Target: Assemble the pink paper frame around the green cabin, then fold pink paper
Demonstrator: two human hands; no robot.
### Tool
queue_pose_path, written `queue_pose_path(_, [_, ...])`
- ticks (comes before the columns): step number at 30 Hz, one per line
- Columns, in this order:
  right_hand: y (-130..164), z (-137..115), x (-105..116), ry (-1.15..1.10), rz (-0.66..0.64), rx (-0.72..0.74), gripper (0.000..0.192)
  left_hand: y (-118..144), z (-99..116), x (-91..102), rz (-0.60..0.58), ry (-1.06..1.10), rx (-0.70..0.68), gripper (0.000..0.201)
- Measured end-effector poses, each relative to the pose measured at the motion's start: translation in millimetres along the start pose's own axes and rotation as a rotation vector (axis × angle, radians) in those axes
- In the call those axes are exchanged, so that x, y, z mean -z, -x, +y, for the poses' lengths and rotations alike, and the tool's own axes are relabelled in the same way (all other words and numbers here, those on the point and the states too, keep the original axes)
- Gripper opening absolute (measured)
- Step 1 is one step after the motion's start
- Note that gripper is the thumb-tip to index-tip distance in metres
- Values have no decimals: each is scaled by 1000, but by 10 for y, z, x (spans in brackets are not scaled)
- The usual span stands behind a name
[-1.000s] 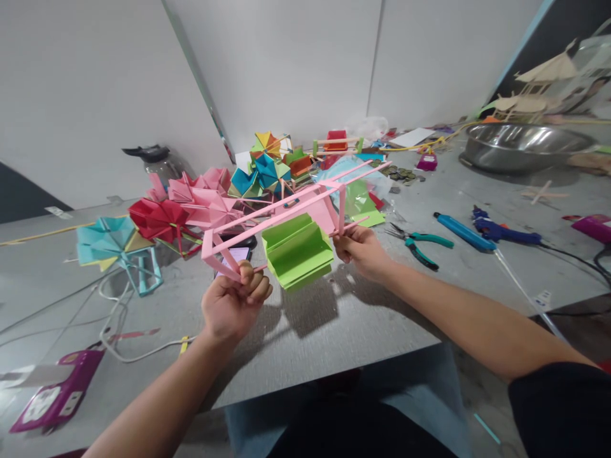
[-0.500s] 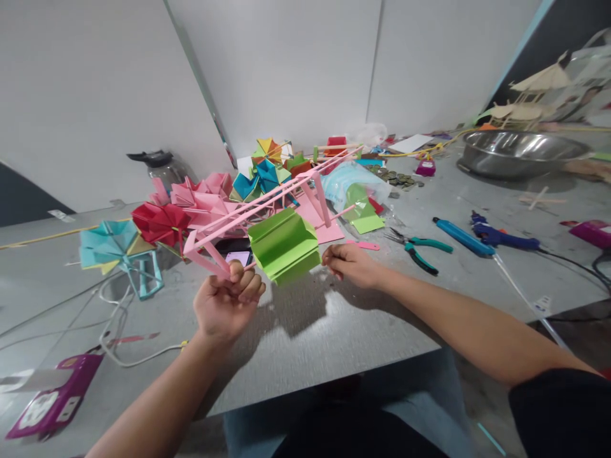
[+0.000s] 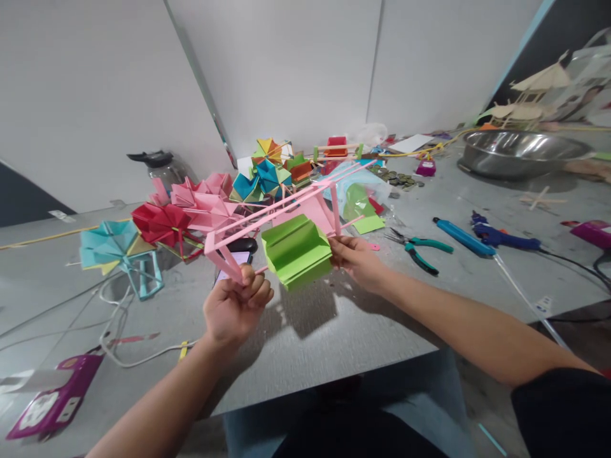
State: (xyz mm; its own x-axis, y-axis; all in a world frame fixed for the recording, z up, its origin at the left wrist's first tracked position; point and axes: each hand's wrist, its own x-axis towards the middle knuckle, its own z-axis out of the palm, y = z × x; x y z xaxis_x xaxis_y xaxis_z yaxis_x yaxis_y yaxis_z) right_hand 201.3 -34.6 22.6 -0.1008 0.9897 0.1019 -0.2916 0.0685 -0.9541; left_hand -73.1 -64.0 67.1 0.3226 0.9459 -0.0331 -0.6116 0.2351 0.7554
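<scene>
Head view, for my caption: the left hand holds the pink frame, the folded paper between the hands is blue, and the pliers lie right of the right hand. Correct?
Not blue: the head view shows the folded paper between the hands is green. The left hand holds the pink frame, and the pliers lie right of the right hand.

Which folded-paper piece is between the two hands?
The lime-green one, seen below the rails of the pink frame; the red one and light-blue one are off left.

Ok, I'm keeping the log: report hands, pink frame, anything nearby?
Left hand grips pink frame near its left end; right hand beside green folded paper, grip unclear. Frame held above table. Pliers right of right hand.
</scene>
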Motion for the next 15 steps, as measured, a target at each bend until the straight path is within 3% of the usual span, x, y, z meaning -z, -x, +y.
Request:
queue_pose_path(7, [20,76,-32,-192,127,-42,50,39,-116,-27,-83,-86,-23,17])
queue_pose_path(15, [17,1,26,-245,128,-106,34,98,-256,-2,-324,-245,-49,38])
